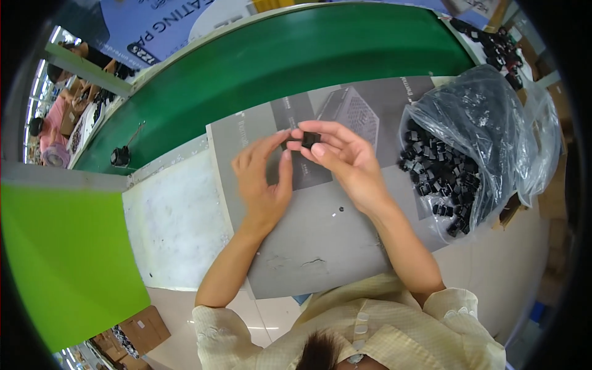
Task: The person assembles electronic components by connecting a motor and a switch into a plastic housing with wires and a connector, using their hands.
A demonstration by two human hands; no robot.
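Above the grey cardboard sheet [290,246], my right hand [354,163] pinches a small black plastic block [311,140] between thumb and fingers. Just left of it is my left hand [262,185], its thumb and forefinger curled close together. A small dark bit shows between those two fingertips, too small to name. The fingertips of both hands nearly meet. To the right, a clear plastic bag [475,117] lies on its side, its mouth toward my hands. Many small black plastic parts [441,166] are heaped in its opening.
Tiny loose bits [341,209] lie on the cardboard. Beyond it runs a green conveyor belt [308,46], with a black part with wires [120,156] at its left. A bright green panel [68,259] stands left, near a cardboard box [145,330]. Other people [55,117] sit far left.
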